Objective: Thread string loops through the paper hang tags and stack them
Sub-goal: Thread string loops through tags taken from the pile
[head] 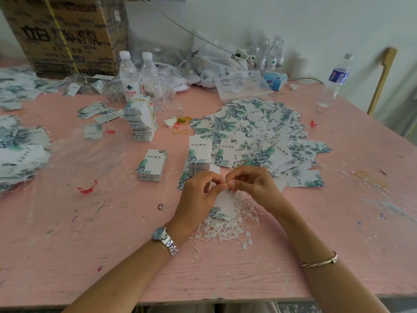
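Note:
My left hand [199, 193] and my right hand [252, 182] meet fingertip to fingertip above the pink table, both pinching the top of one white hang tag [222, 205] with a leaf print. The tag hangs down between them; any string at its hole is too fine to make out. Under the tag lies a heap of white string loops [228, 229]. Just behind my hands stands a short stack of tags [199, 160], and a second stack [152, 164] sits to its left. A wide loose pile of tags [255, 132] spreads at the back right.
A tall tilted tag stack [141, 119] stands mid-left with two water bottles [140, 75] behind it. A cardboard box [65, 35] fills the back left corner. More tags in clear plastic [20, 152] lie at the left. Another bottle [334, 82] stands at the right edge.

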A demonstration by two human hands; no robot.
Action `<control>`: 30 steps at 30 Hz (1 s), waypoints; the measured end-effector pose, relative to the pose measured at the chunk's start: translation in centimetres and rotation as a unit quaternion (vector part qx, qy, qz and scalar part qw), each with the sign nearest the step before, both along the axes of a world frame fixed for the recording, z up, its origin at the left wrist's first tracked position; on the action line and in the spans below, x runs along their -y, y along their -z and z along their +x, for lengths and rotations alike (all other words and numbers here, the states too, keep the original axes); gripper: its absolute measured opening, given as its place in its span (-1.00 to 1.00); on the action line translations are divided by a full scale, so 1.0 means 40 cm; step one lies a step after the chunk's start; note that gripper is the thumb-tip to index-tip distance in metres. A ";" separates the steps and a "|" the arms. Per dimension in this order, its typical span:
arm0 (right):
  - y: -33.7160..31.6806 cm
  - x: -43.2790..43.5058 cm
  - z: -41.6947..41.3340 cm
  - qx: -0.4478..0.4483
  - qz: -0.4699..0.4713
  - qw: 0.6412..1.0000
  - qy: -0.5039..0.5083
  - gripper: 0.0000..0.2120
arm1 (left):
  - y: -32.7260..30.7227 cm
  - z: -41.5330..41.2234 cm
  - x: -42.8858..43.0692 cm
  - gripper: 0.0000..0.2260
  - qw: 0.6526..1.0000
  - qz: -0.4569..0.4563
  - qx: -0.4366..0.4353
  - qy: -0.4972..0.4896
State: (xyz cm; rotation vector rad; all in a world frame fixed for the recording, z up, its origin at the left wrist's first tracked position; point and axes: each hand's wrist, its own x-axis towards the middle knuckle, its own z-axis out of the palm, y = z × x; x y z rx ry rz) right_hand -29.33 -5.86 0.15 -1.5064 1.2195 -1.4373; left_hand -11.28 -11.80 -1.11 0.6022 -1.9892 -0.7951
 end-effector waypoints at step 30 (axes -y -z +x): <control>-0.009 -0.009 0.013 0.020 0.027 0.999 -0.014 -0.86 | 0.007 0.005 0.002 -0.94 0.998 -0.056 0.027 -0.004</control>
